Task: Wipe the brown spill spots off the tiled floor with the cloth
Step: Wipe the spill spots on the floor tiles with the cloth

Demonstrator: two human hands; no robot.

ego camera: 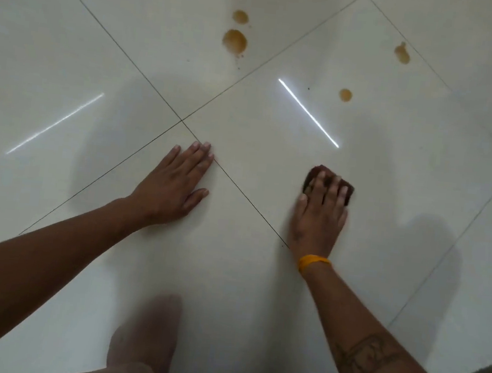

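Right hand [321,212] flat on crumpled dark cloth [346,186]; glossy tiles [259,279]; blotchy spots [235,41].

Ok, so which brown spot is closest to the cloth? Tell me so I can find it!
Start at the right hand pressing the dark cloth on the white tiled floor. Look straight up, past the bright light streak. There sits the nearest spot, small and round, alone on that tile, unlike the big blotch further left.
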